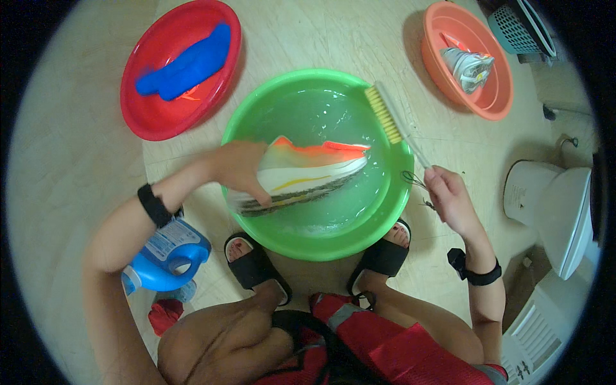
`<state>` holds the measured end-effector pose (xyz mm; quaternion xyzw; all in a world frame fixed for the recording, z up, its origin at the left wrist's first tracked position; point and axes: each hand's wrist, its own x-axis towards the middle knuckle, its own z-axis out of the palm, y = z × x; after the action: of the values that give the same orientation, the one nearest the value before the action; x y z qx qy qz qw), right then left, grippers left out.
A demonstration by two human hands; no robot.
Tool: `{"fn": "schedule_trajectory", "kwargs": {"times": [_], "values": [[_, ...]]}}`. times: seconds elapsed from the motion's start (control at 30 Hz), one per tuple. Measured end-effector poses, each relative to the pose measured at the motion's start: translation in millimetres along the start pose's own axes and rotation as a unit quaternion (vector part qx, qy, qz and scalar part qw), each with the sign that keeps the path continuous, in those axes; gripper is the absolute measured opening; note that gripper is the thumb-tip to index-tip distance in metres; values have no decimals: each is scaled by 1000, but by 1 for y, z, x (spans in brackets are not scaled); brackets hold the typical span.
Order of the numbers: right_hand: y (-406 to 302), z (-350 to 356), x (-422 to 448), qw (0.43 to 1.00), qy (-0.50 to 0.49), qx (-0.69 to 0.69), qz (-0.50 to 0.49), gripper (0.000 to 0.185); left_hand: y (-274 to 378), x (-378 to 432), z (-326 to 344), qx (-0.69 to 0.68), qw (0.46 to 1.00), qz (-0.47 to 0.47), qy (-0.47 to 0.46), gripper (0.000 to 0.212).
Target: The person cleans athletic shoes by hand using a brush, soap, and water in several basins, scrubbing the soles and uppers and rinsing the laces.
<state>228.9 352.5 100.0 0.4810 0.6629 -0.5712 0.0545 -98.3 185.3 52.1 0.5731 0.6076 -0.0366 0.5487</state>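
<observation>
My left hand (243, 168) grips a white and orange shoe (313, 166) by one end, thumb over its side. The shoe lies tilted on its side, with its dark-streaked sole edge towards me. It is over a green plastic basin (402, 192) of cloudy water (337, 113); how much of it touches the water I cannot tell. In my right hand (447, 195) is the handle of a scrubbing brush (390, 113) with yellow bristles. The brush head is over the basin's right rim, apart from the shoe. A thin cord loop (412, 179) hangs by the handle.
A red basin (134, 103) at upper left holds a blue item (192, 65). An orange basin (503, 96) at upper right holds a grey-white bundle (469, 70). A blue detergent jug (168, 255) lies beside my left forearm. A toilet (548, 202) stands on the right.
</observation>
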Motion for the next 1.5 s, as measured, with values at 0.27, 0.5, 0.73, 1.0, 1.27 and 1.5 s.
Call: {"fn": "schedule_trajectory", "kwargs": {"times": [0.27,0.5,0.73,1.0,1.27,1.5], "values": [[-19,79,-52,919,-60,-300,-249,23,35,-16,46,-134,965,-23,224,73],[16,76,-14,887,24,-440,-142,34,60,-30,56,-27,939,-96,330,75],[15,96,-29,889,-15,-407,-209,37,60,-23,60,25,940,-53,336,89],[6,93,-6,896,-22,-405,-182,38,56,-26,71,26,935,-85,342,77],[16,91,-1,906,-20,-391,-163,40,45,-29,86,27,929,-19,369,66],[18,92,6,898,-10,-409,-160,39,40,-29,94,73,929,-14,362,67]]}}
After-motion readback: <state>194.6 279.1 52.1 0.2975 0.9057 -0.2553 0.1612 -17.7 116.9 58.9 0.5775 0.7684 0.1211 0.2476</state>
